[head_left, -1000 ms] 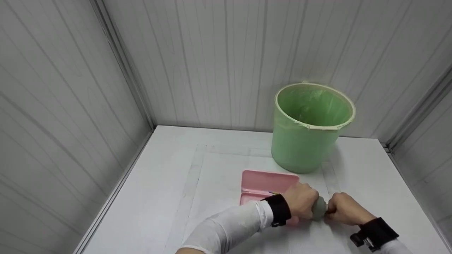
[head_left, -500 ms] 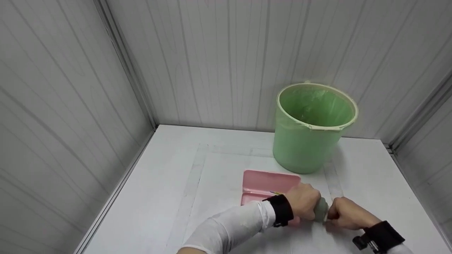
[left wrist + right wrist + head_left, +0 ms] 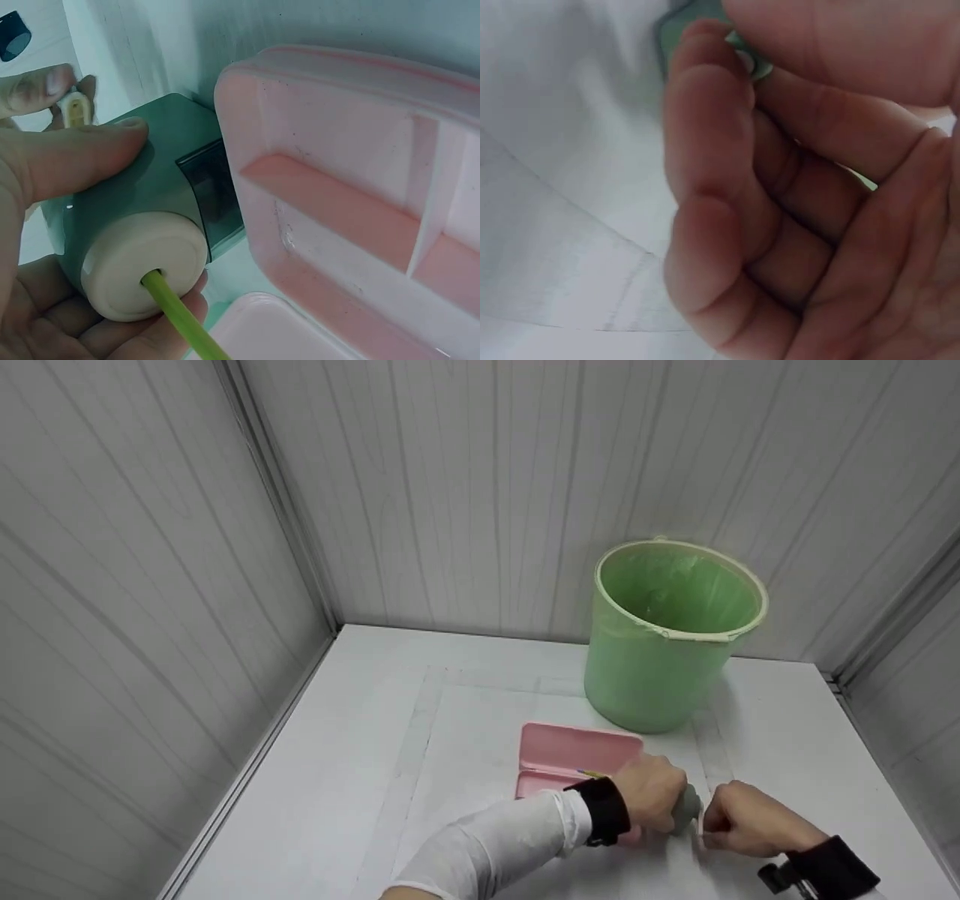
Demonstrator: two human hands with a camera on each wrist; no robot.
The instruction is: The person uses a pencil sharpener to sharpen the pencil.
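In the curled fingers of the left hand (image 3: pixel 652 793), a green sharpener (image 3: pixel 154 176) is gripped just beside the open pink case (image 3: pixel 576 745), and its pale crank knob (image 3: pixel 76 111) is pinched by the right hand (image 3: pixel 754 820). A yellow-green pencil (image 3: pixel 184 316) is seated in its cream face (image 3: pixel 120 259); behind, a green bucket (image 3: pixel 652 679) is stood on the white surface (image 3: pixel 360 720).
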